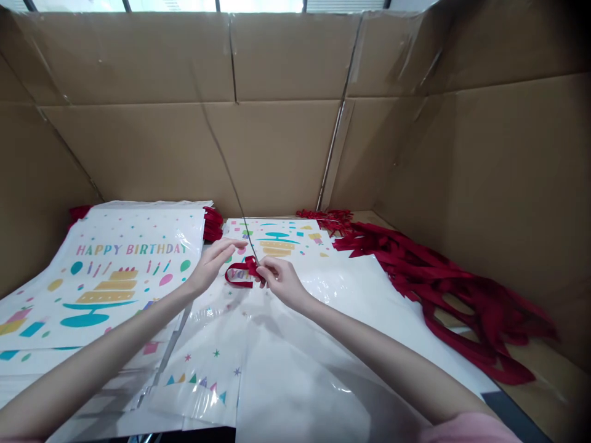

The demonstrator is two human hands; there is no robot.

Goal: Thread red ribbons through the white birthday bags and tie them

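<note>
My right hand [282,280] pinches a red ribbon bow [240,275] and the lower end of a thin dark wire [226,166] that rises up and to the left. Just left of the bow, my left hand [215,261] has its fingers stretched out and holds nothing that I can see. Beneath both hands lie printed plastic bags [203,351] with bunting and stars. A white sheet [295,381] lies beside them on the right.
A stack of "Happy Birthday" bags [111,240] lies at the left. Long red ribbons [462,295] are heaped at the right, with small red bows [330,220] behind. Cardboard walls [286,147] rise at the back and sides.
</note>
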